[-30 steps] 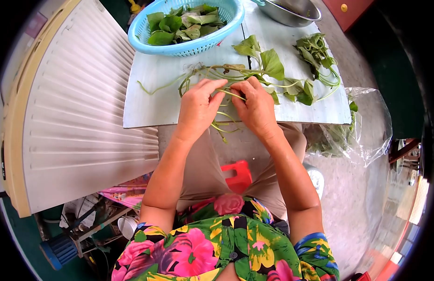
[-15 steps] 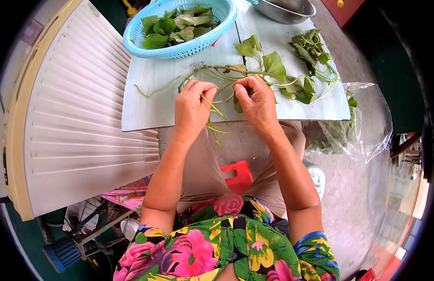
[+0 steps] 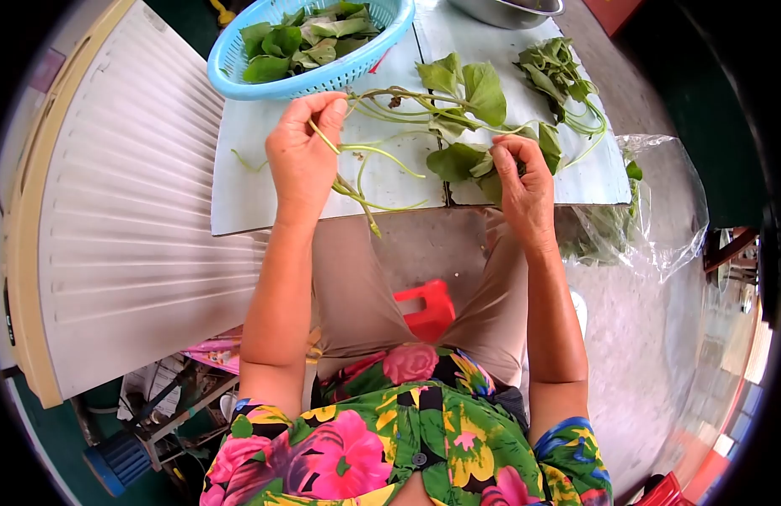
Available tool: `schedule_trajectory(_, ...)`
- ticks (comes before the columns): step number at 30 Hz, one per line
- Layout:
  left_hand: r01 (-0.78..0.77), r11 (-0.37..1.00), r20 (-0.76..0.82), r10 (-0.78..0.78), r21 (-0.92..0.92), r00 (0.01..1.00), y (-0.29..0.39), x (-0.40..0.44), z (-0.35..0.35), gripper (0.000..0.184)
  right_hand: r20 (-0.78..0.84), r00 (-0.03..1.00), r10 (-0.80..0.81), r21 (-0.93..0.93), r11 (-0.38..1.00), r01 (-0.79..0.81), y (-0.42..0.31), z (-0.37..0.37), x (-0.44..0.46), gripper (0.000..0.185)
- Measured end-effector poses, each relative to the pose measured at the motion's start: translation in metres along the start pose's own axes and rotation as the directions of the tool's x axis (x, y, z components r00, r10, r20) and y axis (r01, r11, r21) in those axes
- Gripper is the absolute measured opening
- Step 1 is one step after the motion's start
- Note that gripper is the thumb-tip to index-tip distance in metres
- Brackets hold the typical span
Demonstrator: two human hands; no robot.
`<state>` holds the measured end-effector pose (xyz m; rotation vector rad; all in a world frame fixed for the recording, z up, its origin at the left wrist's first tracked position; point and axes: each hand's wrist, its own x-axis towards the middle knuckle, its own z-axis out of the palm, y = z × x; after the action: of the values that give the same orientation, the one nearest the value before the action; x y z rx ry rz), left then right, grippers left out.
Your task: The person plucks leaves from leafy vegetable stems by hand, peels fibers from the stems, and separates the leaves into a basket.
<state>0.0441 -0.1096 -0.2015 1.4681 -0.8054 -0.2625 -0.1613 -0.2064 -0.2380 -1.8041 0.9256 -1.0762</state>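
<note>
From here I see the pale table (image 3: 238, 126) across the upper middle. Limp, light, easily torn leaves (image 3: 458, 162) meet my curled right hand (image 3: 527, 190), right of centre; I'd grip their stalks. Left of centre, my left hand (image 3: 299, 160) pinches springy, snappable stems (image 3: 369, 149) trailing rightward.

A pale table (image 3: 264, 198) has a dark seam running from its far edge to its near edge. Beyond its left edge stands a ribbed, cream-coloured panel (image 3: 137, 219) with a tan rim. Grey concrete floor (image 3: 614, 354) spreads at the right, under bright light, toward tiles (image 3: 738, 413) along the curved, darkened margin.
</note>
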Motion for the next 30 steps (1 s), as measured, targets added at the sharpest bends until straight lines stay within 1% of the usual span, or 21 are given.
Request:
schedule_trajectory(2,0.028,0.999,0.012,-0.028,-0.031,1.0,0.001,0.004,-0.001,0.012,0.017,0.993,0.114,0.036,0.993,-0.115,0.0,-0.005,-0.002,0.01)
schedule_trajectory(6,0.094,0.992,0.028,-0.092,-0.085,0.995,0.003,0.006,0.0,0.016,0.031,0.999,0.043,-0.105,0.994,-0.039,-0.004,-0.005,-0.001,0.015)
schedule_trajectory(8,0.118,0.987,0.042,-0.114,-0.108,0.993,0.005,0.005,0.003,0.016,0.134,0.991,-0.008,-0.358,0.932,0.056,-0.008,0.0,0.003,0.022)
schedule_trajectory(9,0.144,0.984,0.031,-0.142,-0.104,0.989,0.009,0.003,0.005,0.014,0.131,0.991,-0.009,-0.357,0.932,0.055,-0.01,0.005,0.006,0.022)
schedule_trajectory(11,0.164,0.981,0.02,-0.163,-0.1,0.986,0.01,0.003,0.009,0.011,0.179,0.983,-0.03,-0.614,0.778,0.135,-0.013,0.015,0.013,0.03)
schedule_trajectory(12,0.094,0.992,0.03,-0.092,-0.089,0.995,0.005,0.002,0.01,0.01,0.223,0.975,0.022,-0.676,0.724,0.138,-0.012,0.02,0.017,0.029)
schedule_trajectory(13,0.024,0.997,0.039,-0.021,-0.077,0.999,-0.002,0.0,0.01,0.009,0.221,0.975,0.018,-0.674,0.725,0.139,-0.011,0.023,0.018,0.029)
schedule_trajectory(14,-0.098,0.995,0.037,0.098,0.016,0.995,-0.009,0.001,0.011,0.006,0.237,0.971,0.014,-0.704,0.691,0.162,-0.01,0.026,0.018,0.027)
schedule_trajectory(15,-0.104,0.994,0.036,0.103,0.017,0.994,-0.014,0.001,0.011,0.006,0.254,0.967,0.011,-0.733,0.655,0.185,-0.008,0.029,0.019,0.026)
schedule_trajectory(16,-0.286,0.938,0.11,0.268,0.197,0.957,-0.014,0.0,0.012,0.007,0.253,0.967,0.017,-0.712,0.68,0.174,-0.005,0.03,0.018,0.021)
schedule_trajectory(17,-0.457,0.816,0.211,0.406,0.354,0.889,-0.014,-0.001,0.012,0.008,0.252,0.968,0.013,-0.711,0.681,0.176,-0.004,0.029,0.018,0.021)
schedule_trajectory(18,-0.348,0.853,0.33,0.224,0.388,0.917,-0.012,-0.005,0.009,0.025,0.249,0.968,0.018,-0.692,0.703,0.164,-0.004,0.029,0.017,0.02)
schedule_trajectory(19,-0.349,0.852,0.329,0.226,0.389,0.917,-0.011,-0.006,0.011,0.025,0.245,0.969,0.026,-0.673,0.724,0.151,-0.004,0.028,0.016,0.018)
schedule_trajectory(21,-0.506,0.761,0.466,0.305,0.405,0.831,-0.012,-0.009,0.015,0.04,0.226,0.974,0.01,-0.615,0.777,0.135,-0.008,0.023,0.012,0.017)
schedule_trajectory(22,-0.621,0.663,0.528,0.378,0.419,0.761,-0.008,-0.007,0.015,0.052,0.205,0.979,-0.003,-0.554,0.824,0.119,-0.011,0.02,0.009,0.017)
schedule_trajectory(23,-0.622,0.663,0.527,0.382,0.416,0.759,-0.003,-0.008,0.015,0.052,0.202,0.979,-0.006,-0.556,0.822,0.12,-0.015,0.016,0.007,0.017)
schedule_trajectory(25,-0.665,0.657,0.53,0.444,0.357,0.723,0.008,-0.012,0.015,0.045,0.202,0.976,0.083,-0.352,0.936,-0.007,-0.021,0.01,0.002,0.014)
schedule_trajectory(26,-0.666,0.656,0.529,0.446,0.356,0.722,0.009,-0.013,0.014,0.045,0.2,0.976,0.081,-0.352,0.936,-0.005,-0.024,0.008,0.0,0.014)
schedule_trajectory(28,-0.741,0.588,0.426,0.609,0.324,0.669,0.01,-0.016,0.013,0.035,0.174,0.983,-0.055,-0.2,0.976,0.09,-0.03,0.003,-0.003,0.009)
schedule_trajectory(29,-0.742,0.586,0.425,0.611,0.324,0.668,0.013,-0.021,0.015,0.035,0.173,0.983,-0.058,-0.2,0.975,0.093,-0.035,0.002,-0.004,0.009)
schedule_trajectory(30,-0.712,0.658,0.427,0.586,0.246,0.689,0.016,-0.028,0.02,0.03,0.156,0.982,-0.104,-0.183,0.974,0.133,-0.041,0.0,-0.006,0.007)
